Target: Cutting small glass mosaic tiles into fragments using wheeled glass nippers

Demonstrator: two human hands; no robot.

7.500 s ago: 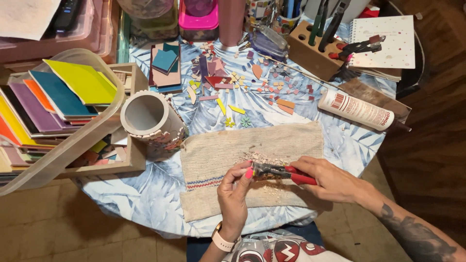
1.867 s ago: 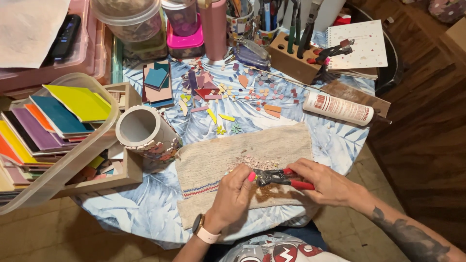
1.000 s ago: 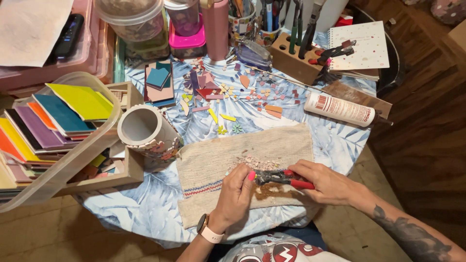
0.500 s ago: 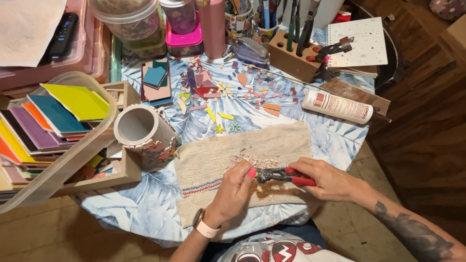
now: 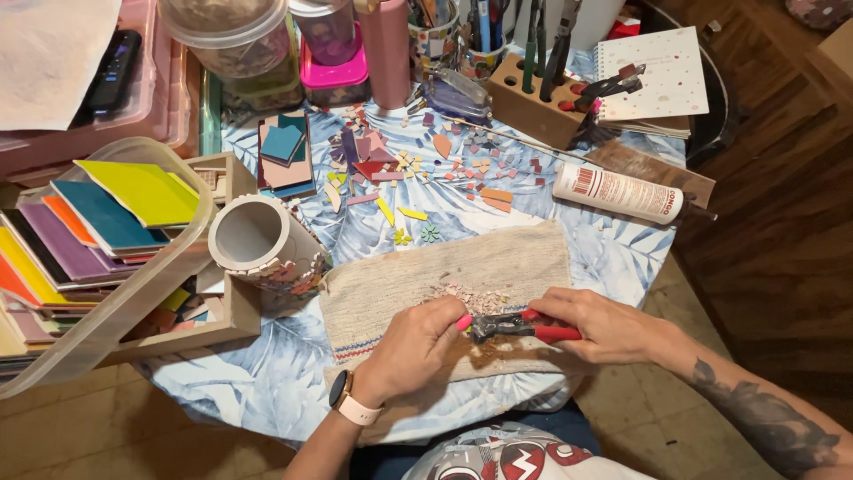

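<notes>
Right hand [image 5: 613,327] clenched round the red handles of the nippers [image 5: 520,326], whose jaws point toward the left hand [image 5: 418,348]; left fingertips [image 5: 458,318] pinch something small at the jaws, too tiny to identify, over the beige towel [image 5: 444,284] on the bench [image 5: 267,382]. Pale chips [image 5: 469,298] lie heaped on the towel just beyond the hands, a mosaic-covered pot [image 5: 267,249] tipped on its side to the left. Risk, as I judge it: fingertips sit so close to the jaws that a squeeze could nip skin or fling a shard off the towel.
</notes>
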